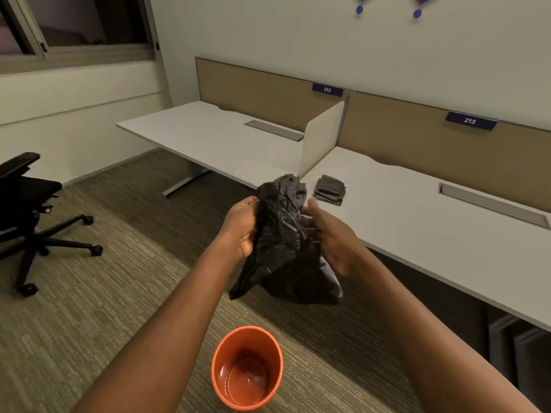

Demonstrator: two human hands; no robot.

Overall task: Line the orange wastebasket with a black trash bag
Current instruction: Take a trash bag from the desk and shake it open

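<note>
The left hand was closed on the crumpled upper part of the black trash bag, thumb and fingers pinching the film; the right hand stood against the bag's other side with the fingers loosely spread, touching it, though whether it truly gripped could not be told; the bag hung bunched between them in the air, its lower folds drooping, well above the floor and not yet opened.

The film looked thin, limp and very light, probably slick and clinging to itself; it would likely be best taken at the mouth hem, the layers rubbed apart, then shaken open.

The orange wastebasket stood upright on the carpet below and between the forearms, bare inside, no liner in it; so the lining itself had not begun.

A stack of folded dark bags lay on the near corner of the white desk, beyond the hands; tan partitions carried plates reading 212 and 213; a black office chair stood to the left, under a window.
</note>
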